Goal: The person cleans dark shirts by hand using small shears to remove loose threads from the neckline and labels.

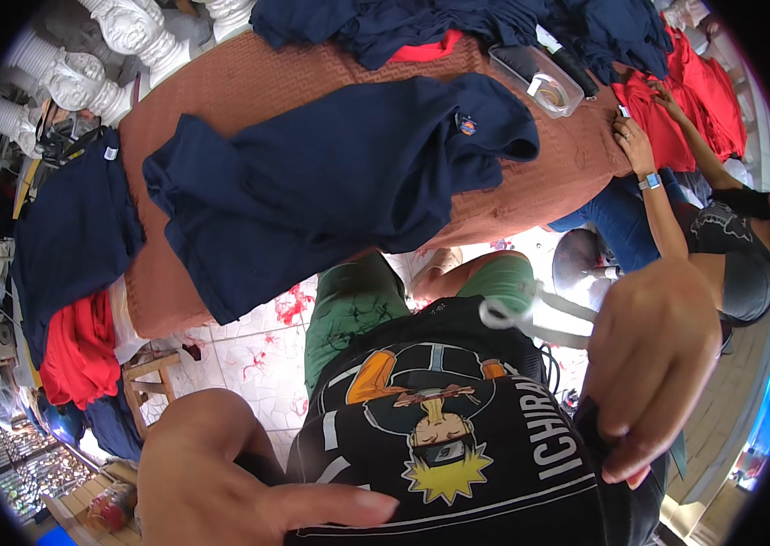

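Observation:
My left hand point(207, 478) is at the lower left, close to the black printed garment point(485, 400) over my lap. Its thumb stretches out to the right over the cloth, apart from the other fingers, which are mostly hidden, and I see nothing in it. At the right my right hand point(653, 355) is closed around small thread snips, whose pale ring end point(503, 313) and narrow arms stick out to the left. Most of the tool is hidden in the fist. Beyond both hands, a navy garment point(312, 173) with a small round emblem lies spread on the brown-covered table point(548, 196).
Navy clothes point(348, 23) are heaped at the table's far edge, beside a clear plastic box point(539, 82). More navy point(80, 223) and red cloth point(80, 350) hangs at the left. Another person's hand point(635, 144) rests at the table's right end. Red scraps lie on the tiled floor point(257, 355).

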A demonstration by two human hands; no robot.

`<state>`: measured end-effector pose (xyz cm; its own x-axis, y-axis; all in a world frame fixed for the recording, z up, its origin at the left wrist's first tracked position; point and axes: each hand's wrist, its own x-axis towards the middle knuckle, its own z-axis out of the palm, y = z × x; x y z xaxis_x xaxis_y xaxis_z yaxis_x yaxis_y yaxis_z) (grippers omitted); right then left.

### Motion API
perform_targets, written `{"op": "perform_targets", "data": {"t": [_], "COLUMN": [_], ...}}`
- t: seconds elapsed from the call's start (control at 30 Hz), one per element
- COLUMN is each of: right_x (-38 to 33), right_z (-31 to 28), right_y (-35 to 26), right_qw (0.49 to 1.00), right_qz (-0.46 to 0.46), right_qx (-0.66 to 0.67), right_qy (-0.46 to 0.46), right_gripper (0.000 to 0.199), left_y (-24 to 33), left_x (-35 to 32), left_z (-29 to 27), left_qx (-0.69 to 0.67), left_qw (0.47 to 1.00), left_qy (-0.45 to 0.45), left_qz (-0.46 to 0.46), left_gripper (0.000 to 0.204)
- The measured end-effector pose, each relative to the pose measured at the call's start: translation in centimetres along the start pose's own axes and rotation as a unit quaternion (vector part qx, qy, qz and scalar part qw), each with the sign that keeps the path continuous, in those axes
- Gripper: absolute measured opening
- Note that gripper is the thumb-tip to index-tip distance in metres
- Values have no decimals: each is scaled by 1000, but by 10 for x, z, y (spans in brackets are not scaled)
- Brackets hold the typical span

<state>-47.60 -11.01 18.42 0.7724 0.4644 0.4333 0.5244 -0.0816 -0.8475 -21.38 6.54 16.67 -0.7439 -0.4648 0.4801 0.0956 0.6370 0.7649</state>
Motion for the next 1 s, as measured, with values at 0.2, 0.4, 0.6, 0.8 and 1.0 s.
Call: {"op": "perform_targets", "data": {"t": [0.2, 0.4, 0.6, 0.8, 1.0], "right_x": [-6, -2, -33, -70, -59], "right_z": [-10, -29, -60, -48, -63], "right_y": [25, 22, -54, -39, 145], "right_qw": [999, 969, 736, 695, 764], "right_qz": [32, 216, 383, 387, 409], "right_qx": [-13, -119, -417, -406, -387], "right_qy": [-2, 27, 371, 450, 315], "right_gripper": [24, 22, 25, 19, 15], "left_y": [1, -6, -15, -104, -223], "left_x": [1, 15, -6, -46, -92], "left_z": [2, -1, -32, -90, -83], "left_qx": [4, 29, 198, 490, 522], "left_qw": [1000, 999, 971, 796, 714], "left_qy": [-4, -30, -3, 147, 282], "left_qz": [5, 4, -133, -325, -372], "left_gripper": [35, 36, 37, 39, 35]}}
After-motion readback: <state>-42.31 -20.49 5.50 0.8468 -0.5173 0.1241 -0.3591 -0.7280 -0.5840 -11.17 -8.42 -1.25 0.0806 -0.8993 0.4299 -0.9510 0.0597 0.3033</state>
